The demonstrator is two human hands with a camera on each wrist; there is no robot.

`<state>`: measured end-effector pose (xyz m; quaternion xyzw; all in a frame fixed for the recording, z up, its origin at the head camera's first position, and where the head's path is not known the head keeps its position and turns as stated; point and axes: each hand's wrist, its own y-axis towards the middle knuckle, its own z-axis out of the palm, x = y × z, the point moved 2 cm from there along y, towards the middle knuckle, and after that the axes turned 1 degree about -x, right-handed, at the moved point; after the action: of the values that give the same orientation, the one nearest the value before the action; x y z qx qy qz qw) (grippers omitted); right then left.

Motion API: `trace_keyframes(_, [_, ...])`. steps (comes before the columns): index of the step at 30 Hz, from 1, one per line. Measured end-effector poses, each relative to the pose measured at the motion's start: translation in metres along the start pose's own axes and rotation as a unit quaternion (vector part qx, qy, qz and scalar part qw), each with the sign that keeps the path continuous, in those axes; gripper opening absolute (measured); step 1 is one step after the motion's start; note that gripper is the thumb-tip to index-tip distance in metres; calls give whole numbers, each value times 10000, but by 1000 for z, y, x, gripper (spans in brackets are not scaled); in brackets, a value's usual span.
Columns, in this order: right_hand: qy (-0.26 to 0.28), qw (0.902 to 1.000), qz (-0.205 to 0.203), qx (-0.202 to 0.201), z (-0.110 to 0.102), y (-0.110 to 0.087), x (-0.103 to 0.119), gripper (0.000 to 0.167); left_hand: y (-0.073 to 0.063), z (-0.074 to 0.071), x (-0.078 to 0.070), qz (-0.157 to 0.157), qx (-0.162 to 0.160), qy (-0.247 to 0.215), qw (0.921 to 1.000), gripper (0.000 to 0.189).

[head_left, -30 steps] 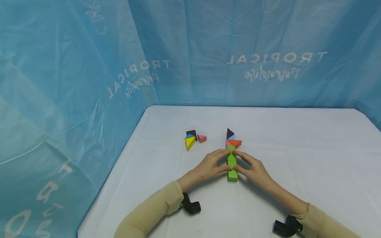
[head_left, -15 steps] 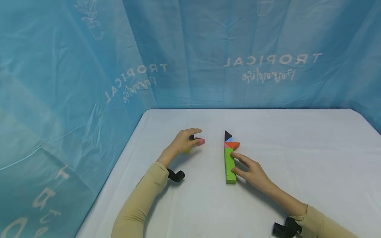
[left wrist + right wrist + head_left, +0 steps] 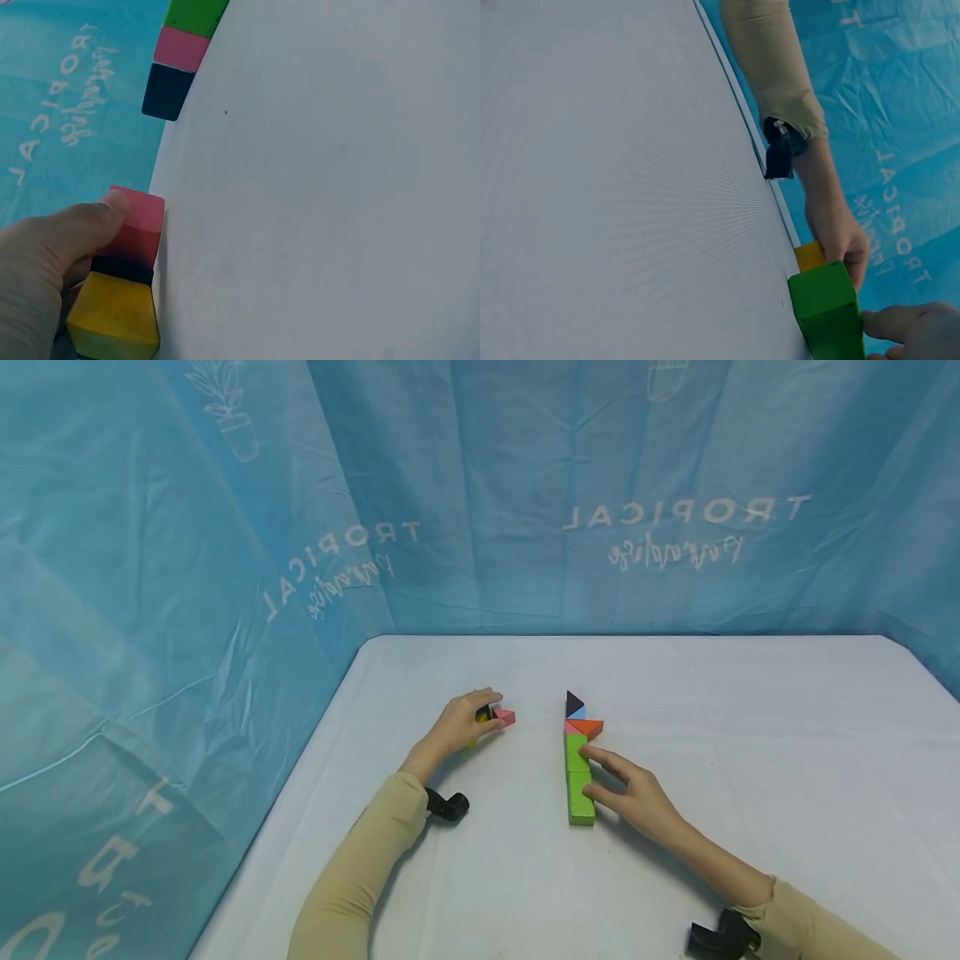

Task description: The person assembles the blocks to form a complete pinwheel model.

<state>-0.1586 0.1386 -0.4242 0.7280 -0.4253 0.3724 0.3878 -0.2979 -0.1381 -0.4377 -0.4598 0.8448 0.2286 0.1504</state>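
My left hand (image 3: pixel 459 723) has thumb and fingertips at a pink triangular block (image 3: pixel 505 717); in the left wrist view the thumb (image 3: pixel 97 221) lies against the block's face. Beside that block, partly hidden by the hand, are a yellow block (image 3: pixel 116 315) and a dark block (image 3: pixel 124 268). My right hand (image 3: pixel 645 797) rests its extended fingertips on the right side of two green blocks (image 3: pixel 578 758) set end to end. Above these, in the same row, lie a small pink block (image 3: pixel 572 727), an orange triangle (image 3: pixel 590 727), a light blue block (image 3: pixel 577 713) and a black triangle (image 3: pixel 573 702).
A white cloth (image 3: pixel 750 735) covers the table. Blue printed curtains (image 3: pixel 510 527) stand along its back and left side. A black wrist device (image 3: pixel 447 807) sits at the left cuff, another black device (image 3: pixel 723 935) at the right cuff.
My left hand has left the green blocks and moved left and away from me to the loose blocks, its fingers closing slightly at the pink one. The right hand stays at the green blocks.
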Motion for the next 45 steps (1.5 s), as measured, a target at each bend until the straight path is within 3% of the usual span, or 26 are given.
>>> trace_keyframes(10, [47,10000,-31,-29,-1,-1,-1,55,0,8,-3,50,-268,162,9995,37])
trace_keyframes(22, [-10,10000,-18,-6,-3,-1,-1,55,5,6,-8,55,-48,229,9997,33])
trace_keyframes(30, [-16,10000,52,10,-3,-1,0,55,18,2,-23,129,-58,137,9998,32])
trace_keyframes(36, [0,10000,65,31,-2,0,-2,55,29,13,-37,260,116,66,9996,34])
trace_keyframes(45, [-30,10000,33,3,3,3,-34,57,38,29,-45,389,-9,104,9992,34])
